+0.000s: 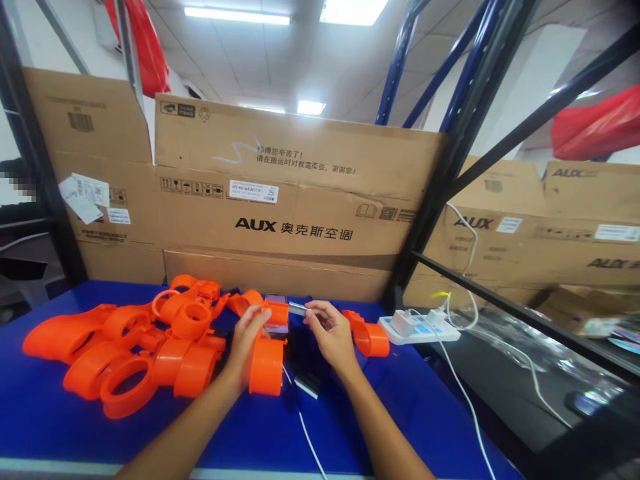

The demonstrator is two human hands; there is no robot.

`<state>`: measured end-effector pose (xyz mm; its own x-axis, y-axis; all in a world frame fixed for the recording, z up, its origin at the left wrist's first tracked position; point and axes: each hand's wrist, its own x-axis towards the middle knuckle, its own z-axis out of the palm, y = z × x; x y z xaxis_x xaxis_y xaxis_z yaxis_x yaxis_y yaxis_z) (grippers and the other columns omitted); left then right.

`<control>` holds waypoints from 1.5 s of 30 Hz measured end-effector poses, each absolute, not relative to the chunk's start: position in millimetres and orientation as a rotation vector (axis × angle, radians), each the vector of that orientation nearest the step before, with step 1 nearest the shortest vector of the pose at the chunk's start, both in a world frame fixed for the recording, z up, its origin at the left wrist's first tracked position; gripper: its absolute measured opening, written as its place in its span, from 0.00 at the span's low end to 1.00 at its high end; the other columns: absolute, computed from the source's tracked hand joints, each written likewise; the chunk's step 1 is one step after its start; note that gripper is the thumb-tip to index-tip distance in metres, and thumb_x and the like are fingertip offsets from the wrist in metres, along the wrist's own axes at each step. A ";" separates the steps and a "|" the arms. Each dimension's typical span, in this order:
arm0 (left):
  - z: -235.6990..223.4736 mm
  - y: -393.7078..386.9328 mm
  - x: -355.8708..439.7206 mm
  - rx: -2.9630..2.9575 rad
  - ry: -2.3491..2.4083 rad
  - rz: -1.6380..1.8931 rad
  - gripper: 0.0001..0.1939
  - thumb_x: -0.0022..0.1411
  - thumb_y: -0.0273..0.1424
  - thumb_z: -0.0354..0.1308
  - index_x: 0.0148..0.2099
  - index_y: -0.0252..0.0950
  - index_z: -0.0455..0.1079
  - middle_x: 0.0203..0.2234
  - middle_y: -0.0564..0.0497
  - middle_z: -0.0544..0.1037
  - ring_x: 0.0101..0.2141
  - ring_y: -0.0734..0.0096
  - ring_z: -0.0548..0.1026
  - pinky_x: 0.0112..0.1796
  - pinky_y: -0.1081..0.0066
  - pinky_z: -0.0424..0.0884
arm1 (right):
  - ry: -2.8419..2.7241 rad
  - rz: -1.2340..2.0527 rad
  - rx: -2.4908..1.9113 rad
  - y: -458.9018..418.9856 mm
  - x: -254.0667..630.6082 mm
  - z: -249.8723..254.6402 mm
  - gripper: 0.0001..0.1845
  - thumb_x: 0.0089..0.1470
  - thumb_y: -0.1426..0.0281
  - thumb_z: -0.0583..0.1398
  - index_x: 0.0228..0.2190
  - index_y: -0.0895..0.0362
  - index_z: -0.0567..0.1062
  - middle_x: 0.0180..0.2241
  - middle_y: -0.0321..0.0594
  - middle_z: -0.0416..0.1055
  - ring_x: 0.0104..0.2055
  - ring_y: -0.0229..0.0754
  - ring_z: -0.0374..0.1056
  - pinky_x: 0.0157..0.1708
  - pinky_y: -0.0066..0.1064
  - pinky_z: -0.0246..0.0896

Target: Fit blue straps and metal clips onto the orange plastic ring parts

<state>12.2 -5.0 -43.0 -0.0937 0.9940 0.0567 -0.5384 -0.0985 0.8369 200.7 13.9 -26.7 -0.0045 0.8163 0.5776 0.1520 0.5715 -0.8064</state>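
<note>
My left hand point(246, 337) is closed around an orange plastic tape dispenser point(266, 367), whose wide ring hangs below and whose narrower end points right. Between the fingertips of my right hand point(330, 330) is a thin silvery metal strip point(299, 308), its far end close to the dispenser's narrow end; I cannot tell if they touch. A phone-like device point(277, 300) stands behind the dispenser, partly hidden. On the blue tabletop between my forearms lies a small dark and silvery piece point(307, 385).
A heap of orange dispensers point(127, 387) covers the left, and another dispenser point(371, 338) lies right. A white power strip point(425, 329) with plugs sits at the right edge; a white cable point(311, 440) runs forward. Cardboard point(280, 260) and a dark rack post point(425, 200) bound the back.
</note>
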 end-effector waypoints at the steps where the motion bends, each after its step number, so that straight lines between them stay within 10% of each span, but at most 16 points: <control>1: -44.0 -4.7 12.7 0.807 0.788 1.538 0.25 0.49 0.44 0.71 0.45 0.37 0.71 0.22 0.55 0.75 0.18 0.77 0.66 0.22 0.77 0.62 | -1.513 0.626 -0.867 13.9 200.5 -26.7 0.16 0.57 0.56 0.64 0.40 0.55 0.76 0.32 0.41 0.78 0.32 0.44 0.74 0.37 0.35 0.70; 45: -44.0 -5.9 9.0 0.975 0.848 1.572 0.22 0.53 0.46 0.68 0.22 0.36 0.66 0.16 0.56 0.65 0.20 0.76 0.61 0.25 0.73 0.57 | -1.501 0.748 -0.841 13.5 208.1 -22.0 0.19 0.55 0.57 0.66 0.44 0.55 0.83 0.27 0.39 0.77 0.25 0.38 0.66 0.24 0.29 0.63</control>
<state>9.0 -5.9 -44.0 -0.1156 0.9798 0.1632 -0.4014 -0.1964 0.8946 208.1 13.5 -22.0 -0.0393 0.8465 0.5310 0.0863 0.5323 -0.8421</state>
